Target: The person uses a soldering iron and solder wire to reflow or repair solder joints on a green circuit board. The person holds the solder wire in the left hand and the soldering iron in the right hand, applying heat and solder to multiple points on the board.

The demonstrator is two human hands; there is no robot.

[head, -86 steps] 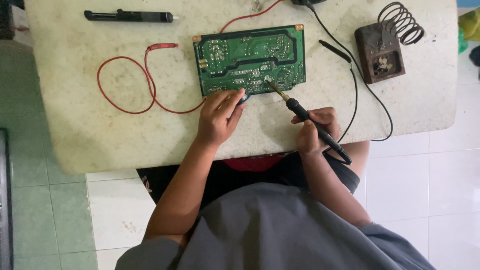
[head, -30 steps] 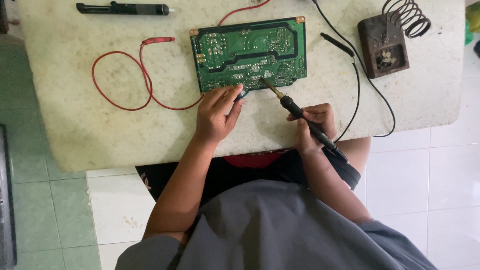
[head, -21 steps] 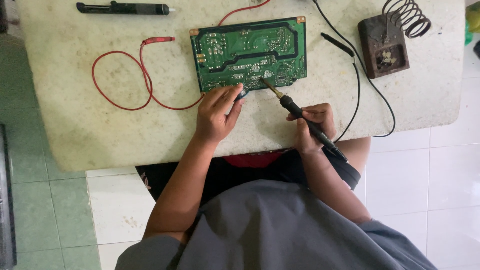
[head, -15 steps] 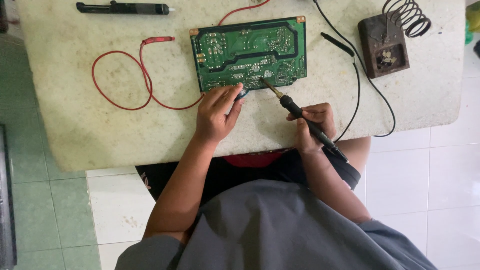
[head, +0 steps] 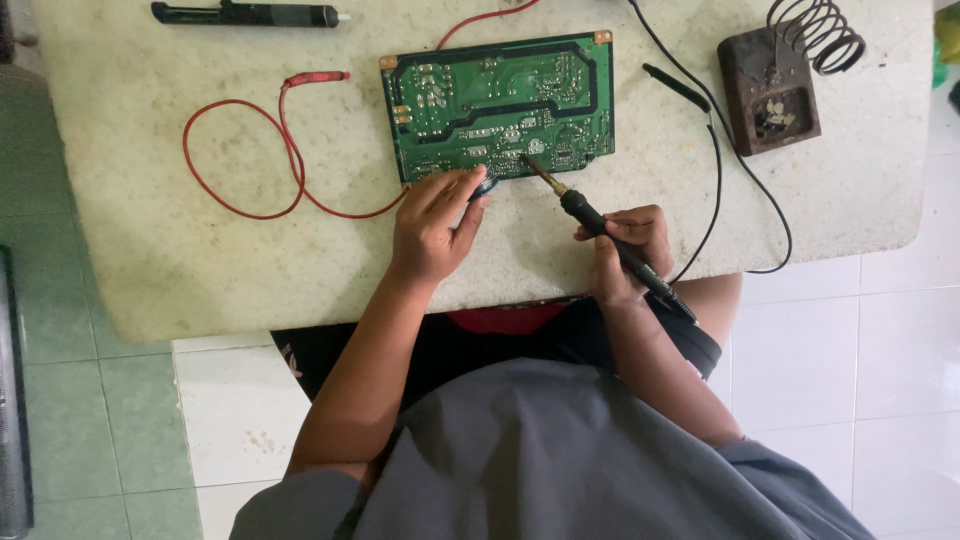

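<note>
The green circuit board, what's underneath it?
The circuit board lies flat on the pale stone table. A red wire emerges at its far edge. Whatever lies beneath is covered. The left hand rests at its near edge; the right hand's soldering iron touches it.

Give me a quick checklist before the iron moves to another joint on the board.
1. Soldering iron gripped in right hand: ok.
2. Iron tip on the green circuit board near its front edge: ok.
3. Left hand steadying the board's front edge: ok.
4. Iron stand within reach, free: ok.
5. Black cord clear of the tip: ok.
6. Joint properly melted: cannot tell.
</note>
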